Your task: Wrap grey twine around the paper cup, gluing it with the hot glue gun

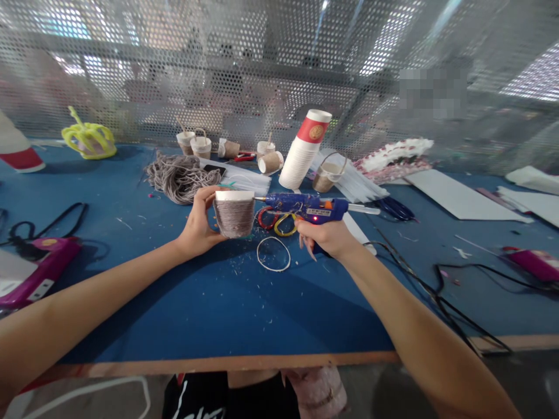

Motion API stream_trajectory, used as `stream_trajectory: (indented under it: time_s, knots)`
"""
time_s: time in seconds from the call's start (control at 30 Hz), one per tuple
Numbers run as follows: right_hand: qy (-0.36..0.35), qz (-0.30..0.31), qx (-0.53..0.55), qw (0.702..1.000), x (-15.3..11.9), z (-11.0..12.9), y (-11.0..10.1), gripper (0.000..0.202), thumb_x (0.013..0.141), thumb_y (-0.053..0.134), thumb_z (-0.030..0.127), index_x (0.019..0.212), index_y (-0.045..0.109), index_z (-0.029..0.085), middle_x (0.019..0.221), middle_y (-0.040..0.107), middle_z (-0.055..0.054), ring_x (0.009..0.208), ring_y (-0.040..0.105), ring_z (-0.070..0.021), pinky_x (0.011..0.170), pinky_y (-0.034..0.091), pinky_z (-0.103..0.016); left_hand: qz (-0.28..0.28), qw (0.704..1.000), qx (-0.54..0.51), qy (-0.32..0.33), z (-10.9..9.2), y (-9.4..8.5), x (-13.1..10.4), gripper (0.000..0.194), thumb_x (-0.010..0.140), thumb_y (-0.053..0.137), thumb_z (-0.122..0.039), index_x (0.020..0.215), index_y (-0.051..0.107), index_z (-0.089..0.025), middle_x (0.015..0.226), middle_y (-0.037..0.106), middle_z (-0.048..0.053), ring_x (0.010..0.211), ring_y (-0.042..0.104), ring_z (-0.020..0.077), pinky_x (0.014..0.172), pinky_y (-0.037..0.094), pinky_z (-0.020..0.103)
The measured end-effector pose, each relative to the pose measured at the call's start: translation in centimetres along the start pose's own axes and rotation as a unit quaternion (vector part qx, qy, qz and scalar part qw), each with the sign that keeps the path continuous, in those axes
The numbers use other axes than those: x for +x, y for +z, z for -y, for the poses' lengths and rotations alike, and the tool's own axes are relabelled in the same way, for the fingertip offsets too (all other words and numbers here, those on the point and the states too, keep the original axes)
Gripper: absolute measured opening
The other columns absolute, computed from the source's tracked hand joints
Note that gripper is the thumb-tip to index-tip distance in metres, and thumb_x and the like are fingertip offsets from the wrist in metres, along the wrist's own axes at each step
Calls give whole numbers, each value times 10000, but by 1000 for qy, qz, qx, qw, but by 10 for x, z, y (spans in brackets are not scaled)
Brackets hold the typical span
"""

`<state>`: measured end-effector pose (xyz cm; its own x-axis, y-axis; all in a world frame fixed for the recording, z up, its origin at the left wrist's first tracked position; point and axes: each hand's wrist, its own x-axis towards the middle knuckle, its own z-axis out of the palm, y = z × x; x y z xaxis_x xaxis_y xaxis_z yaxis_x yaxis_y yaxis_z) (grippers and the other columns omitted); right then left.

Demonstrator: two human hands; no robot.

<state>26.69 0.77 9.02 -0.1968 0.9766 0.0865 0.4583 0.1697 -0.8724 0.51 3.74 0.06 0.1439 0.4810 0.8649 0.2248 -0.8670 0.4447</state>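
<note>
One yarn-wrapped paper cup (234, 216), white-rimmed, is held above the blue worktop (244, 326), pinched by the fingers of the left hand (198, 226). One blue glue gun (308, 206), red light lit, is gripped by the curled fingers of the right hand (325, 235), nozzle near the cup's rim. Beneath: one white ring (273, 254). Behind: one grey yarn bundle (180, 177); one leaning cup stack (304, 151).

Wrapped cup (234, 216): grey yarn wound in level rows around the body, white band bare at the top; upright, raised off the blue tabletop (244, 314).
Glue gun (305, 206): blue, red light lit, translucent stick protruding behind; roughly level, nozzle at the white band, contact unclear.
</note>
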Motion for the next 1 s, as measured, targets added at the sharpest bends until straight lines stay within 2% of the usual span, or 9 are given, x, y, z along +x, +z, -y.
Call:
stream_trajectory:
  time_s: [0.13, 0.3, 0.47, 0.63, 1.0]
  knots:
    - [-10, 6, 9, 1000, -1, -1, -1, 241, 644, 598, 278, 443, 475, 228, 320, 461, 46, 284, 446, -98, 340, 416, -242, 3, 1000, -16, -7, 1, 0, -2, 900, 630, 916, -447, 1332, 392, -242, 1290, 557, 139, 1209, 627, 266, 1075, 541, 481]
    - [-12, 10, 12, 1000, -3, 0, -2, 255, 647, 605, 266, 436, 467, 230, 311, 459, 45, 290, 458, -104, 349, 415, -243, -3, 1000, -9, -12, 1, 0, -3, 884, 626, 913, -467, 1322, 402, -276, 1306, 555, 125, 1228, 629, 267, 1078, 548, 484]
    - [-19, 17, 5, 1000, -3, 0, -3, 317, 663, 606, 278, 388, 455, 232, 309, 462, 35, 292, 455, -103, 362, 426, -252, -18, 999, 10, 28, 3, 0, -2, 935, 611, 928, -457, 1352, 392, -260, 1297, 539, 116, 1216, 626, 269, 1053, 568, 456]
    - [-14, 13, 0, 1000, -2, 2, -3, 317, 649, 609, 272, 375, 457, 227, 306, 464, 31, 291, 461, -101, 370, 433, -245, -21, 998, 16, 49, 6, -1, -2, 974, 608, 903, -543, 1382, 378, -270, 1303, 536, 122, 1204, 626, 268, 1037, 574, 466]
    - [-12, 16, 8, 1000, -2, 3, -2, 308, 642, 607, 250, 381, 446, 224, 313, 453, 38, 282, 435, -86, 348, 411, -232, -11, 999, 28, 34, 0, -2, 0, 961, 606, 864, -619, 1374, 371, -318, 1363, 533, 149, 1283, 597, 310, 1039, 580, 497]
